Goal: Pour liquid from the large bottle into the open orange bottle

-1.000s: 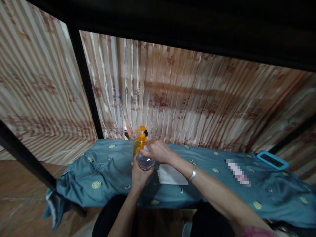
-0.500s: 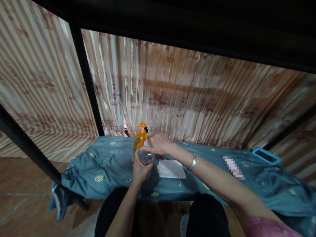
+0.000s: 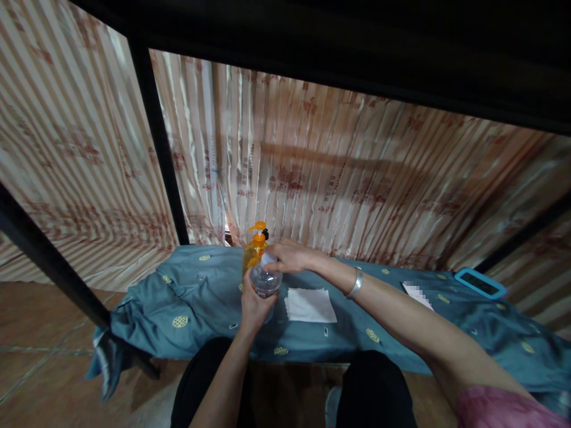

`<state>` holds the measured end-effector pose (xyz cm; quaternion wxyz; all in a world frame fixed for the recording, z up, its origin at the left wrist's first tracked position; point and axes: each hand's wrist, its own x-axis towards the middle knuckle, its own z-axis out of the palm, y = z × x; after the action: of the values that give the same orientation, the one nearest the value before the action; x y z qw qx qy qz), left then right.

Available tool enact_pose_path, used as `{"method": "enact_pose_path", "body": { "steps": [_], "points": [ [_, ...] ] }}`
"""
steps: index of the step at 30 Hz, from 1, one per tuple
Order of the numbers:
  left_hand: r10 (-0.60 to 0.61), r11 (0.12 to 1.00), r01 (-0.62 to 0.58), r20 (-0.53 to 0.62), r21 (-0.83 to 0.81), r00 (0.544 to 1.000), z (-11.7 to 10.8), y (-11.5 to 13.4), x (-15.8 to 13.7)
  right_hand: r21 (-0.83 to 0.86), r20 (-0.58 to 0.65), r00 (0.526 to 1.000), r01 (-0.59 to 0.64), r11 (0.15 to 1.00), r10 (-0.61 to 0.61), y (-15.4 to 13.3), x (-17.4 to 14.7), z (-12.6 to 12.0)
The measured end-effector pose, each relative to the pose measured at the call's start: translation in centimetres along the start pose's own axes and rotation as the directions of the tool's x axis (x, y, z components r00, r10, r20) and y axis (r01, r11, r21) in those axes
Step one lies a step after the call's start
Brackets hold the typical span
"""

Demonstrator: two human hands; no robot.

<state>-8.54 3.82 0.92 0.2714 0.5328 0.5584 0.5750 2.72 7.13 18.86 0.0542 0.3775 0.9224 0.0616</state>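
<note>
My left hand (image 3: 257, 304) is wrapped round a clear plastic bottle (image 3: 266, 278), which stands at the front of an orange pump bottle. White at its top, the bottle's cap (image 3: 268, 260) is pinched by the fingers of my right hand (image 3: 289, 257). Whether the cap sits on the neck or is lifted off it, I cannot tell. Just behind both hands is the pump bottle (image 3: 250, 257) with yellow liquid and an orange pump head. A white cloth (image 3: 310, 305) lies flat to the right of my left hand.
A blue-green patterned sheet (image 3: 178, 297) covers the bed surface. Farther right lie a partly blurred pale item (image 3: 418, 295) and a blue-framed dark panel (image 3: 480, 284). Dark bed posts (image 3: 158, 142) and an overhead frame (image 3: 334, 47) surround the space. A striped curtain (image 3: 312, 154) hangs behind.
My right hand has shifted slightly to the right at the cap, and its forearm has swung a little right. My left hand keeps its hold on the bottle.
</note>
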Motion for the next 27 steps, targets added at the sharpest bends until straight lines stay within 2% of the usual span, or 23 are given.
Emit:
{"method": "enact_pose_path", "body": {
  "steps": [2, 8, 15, 17, 22, 27],
  "points": [
    [0.006, 1.000, -0.005, 0.005, -0.009, 1.000, 0.0, 0.0, 0.0, -0.022, 0.005, 1.000, 0.000, 1.000, 0.000, -0.1, -0.1, -0.5],
    [0.004, 1.000, -0.004, 0.001, -0.018, 1.000, 0.0, 0.3, 0.0, -0.117, -0.007, 0.993, -0.116, 0.986, 0.116, -0.9, 0.2, -1.3],
    [-0.007, 0.994, 0.005, -0.020, -0.106, 1.000, 0.2, 0.1, 0.2, -0.081, 0.096, 0.995, 0.022, 0.996, -0.014, -0.8, 0.5, -1.6],
    [-0.003, 0.995, 0.000, -0.026, -0.104, 1.000, 0.3, 0.0, 0.2, -0.072, 0.097, 0.995, 0.017, 0.997, -0.010, -1.0, 0.5, -1.6],
    [0.006, 0.996, -0.008, -0.021, -0.090, 1.000, 0.2, 0.1, 0.1, -0.105, 0.097, 0.989, -0.097, 0.990, 0.108, -1.7, 0.3, -1.8],
    [-0.022, 0.998, 0.021, -0.013, -0.063, 1.000, 0.2, 0.1, 0.1, -0.059, 0.117, 0.993, -0.009, 0.998, 0.016, -1.2, 0.4, -2.0]
  ]
}}
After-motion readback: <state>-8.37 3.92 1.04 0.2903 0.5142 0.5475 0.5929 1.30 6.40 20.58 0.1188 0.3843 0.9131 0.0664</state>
